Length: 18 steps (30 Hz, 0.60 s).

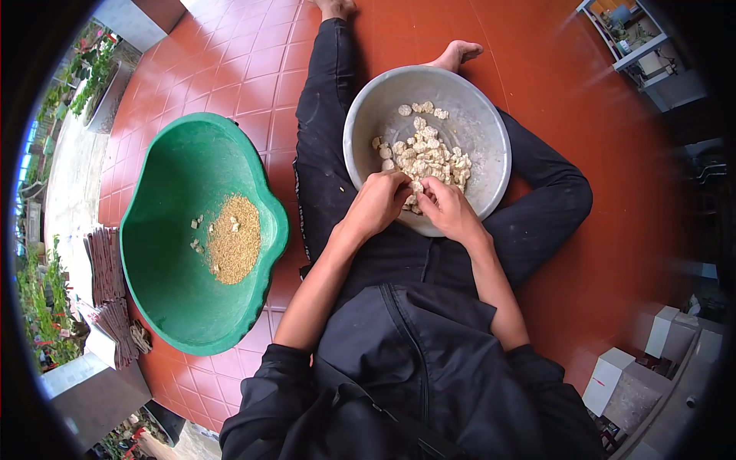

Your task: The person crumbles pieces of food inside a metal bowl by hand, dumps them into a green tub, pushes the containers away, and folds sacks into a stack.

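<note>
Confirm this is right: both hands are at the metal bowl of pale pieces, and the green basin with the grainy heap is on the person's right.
Wrong side: the head view shows the green basin with the grainy heap on the person's left. The left hand and right hand are at the metal bowl of pale pieces.

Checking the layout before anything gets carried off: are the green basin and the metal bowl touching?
Apart: the head view shows a dark-clad leg and floor between green basin and metal bowl.
</note>
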Tool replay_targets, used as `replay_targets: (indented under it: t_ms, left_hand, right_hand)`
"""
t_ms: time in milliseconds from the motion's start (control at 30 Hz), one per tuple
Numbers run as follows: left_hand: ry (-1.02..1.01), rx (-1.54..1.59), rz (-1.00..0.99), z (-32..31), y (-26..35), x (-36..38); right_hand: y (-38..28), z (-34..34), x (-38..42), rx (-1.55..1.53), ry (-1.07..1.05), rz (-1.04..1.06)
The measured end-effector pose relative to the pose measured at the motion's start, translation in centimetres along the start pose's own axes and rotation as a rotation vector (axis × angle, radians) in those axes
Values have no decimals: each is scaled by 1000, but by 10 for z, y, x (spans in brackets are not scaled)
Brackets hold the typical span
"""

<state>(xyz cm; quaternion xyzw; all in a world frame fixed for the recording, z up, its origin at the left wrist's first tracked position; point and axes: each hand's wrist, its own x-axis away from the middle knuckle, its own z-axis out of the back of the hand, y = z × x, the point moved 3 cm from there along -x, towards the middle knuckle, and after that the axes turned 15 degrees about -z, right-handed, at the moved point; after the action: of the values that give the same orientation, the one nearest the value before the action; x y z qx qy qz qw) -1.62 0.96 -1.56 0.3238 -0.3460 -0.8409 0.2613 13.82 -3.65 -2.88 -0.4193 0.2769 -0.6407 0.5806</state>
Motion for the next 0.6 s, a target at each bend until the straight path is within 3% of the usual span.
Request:
replay_targets:
  t_ms: [600]
  left_hand:
    - [51,11,48,0,2,1]
  right_hand:
    - [-10,1,3,73,5,18]
